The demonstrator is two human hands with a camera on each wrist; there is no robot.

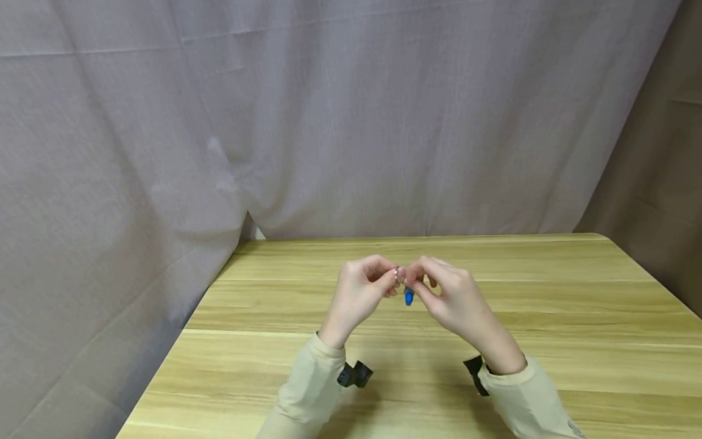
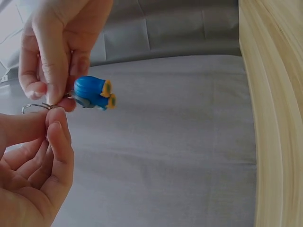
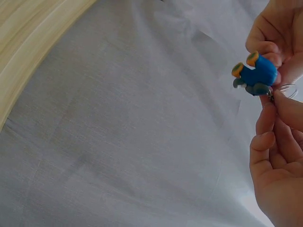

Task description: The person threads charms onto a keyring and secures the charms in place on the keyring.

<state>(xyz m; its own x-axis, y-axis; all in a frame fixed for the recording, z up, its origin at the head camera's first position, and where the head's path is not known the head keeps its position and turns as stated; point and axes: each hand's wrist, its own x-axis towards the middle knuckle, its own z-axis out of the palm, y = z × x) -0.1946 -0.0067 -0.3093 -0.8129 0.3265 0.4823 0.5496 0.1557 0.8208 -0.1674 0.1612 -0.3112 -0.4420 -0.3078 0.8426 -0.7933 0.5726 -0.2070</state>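
Both hands meet above the middle of the wooden table (image 1: 548, 305). Between them is a small metal key ring (image 2: 34, 107) with a blue charm (image 2: 93, 91) hanging from it; the charm has orange-yellow tips and a grey part. My left hand (image 1: 392, 277) pinches the key ring (image 1: 398, 274) between thumb and forefinger. My right hand (image 1: 414, 281) pinches the same ring right where the charm's link joins. The blue charm (image 1: 408, 297) dangles just below the fingertips. In the right wrist view the charm (image 3: 258, 72) and the ring (image 3: 287, 89) sit between both hands' fingers (image 3: 267, 118).
A grey cloth backdrop (image 1: 329, 122) hangs behind the table and drapes past its left edge. Black wrist straps (image 1: 355, 374) show at both beige sleeves. The table's edge (image 2: 270, 142) runs along the right side of the left wrist view.
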